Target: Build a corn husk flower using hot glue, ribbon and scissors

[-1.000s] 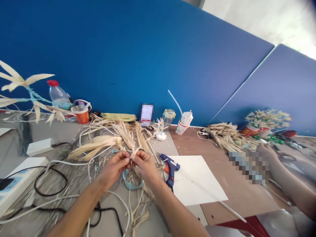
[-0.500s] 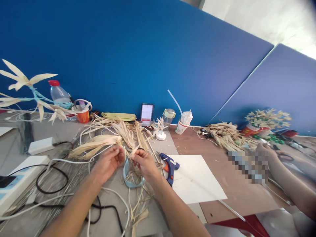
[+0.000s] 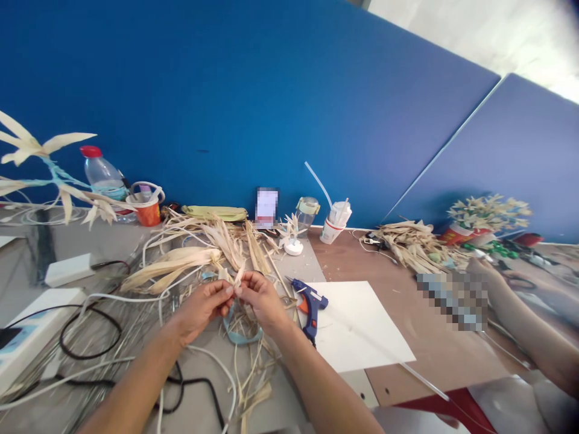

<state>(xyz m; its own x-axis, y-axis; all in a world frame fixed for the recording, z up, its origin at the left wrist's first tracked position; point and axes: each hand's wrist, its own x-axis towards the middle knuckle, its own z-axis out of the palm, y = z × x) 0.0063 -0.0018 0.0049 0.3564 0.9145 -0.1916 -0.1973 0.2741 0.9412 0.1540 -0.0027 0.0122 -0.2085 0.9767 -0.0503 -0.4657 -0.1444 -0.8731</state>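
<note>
My left hand [image 3: 202,307] and my right hand [image 3: 259,298] meet over the table, fingertips pinched together on a small pale strip of dried husk [image 3: 239,275] that sticks up between them. Under the hands lie a light blue ribbon loop [image 3: 239,334] and loose husk scraps. A pile of dried husk leaves [image 3: 203,250] spreads just beyond my hands. A blue glue gun [image 3: 310,306] rests to the right of my right hand, beside a white sheet [image 3: 357,322].
Black and white cables [image 3: 90,337] tangle at the left near a white power strip [image 3: 31,319]. A bottle [image 3: 102,175], an orange cup [image 3: 147,208] and a white cup [image 3: 335,223] stand along the blue partition. Another person's arm [image 3: 520,325] works at the right beside more husks [image 3: 414,241].
My left hand, drawn apart half a second ago, has come back to my right hand, and both pinch the husk strip again. The view has shifted slightly.
</note>
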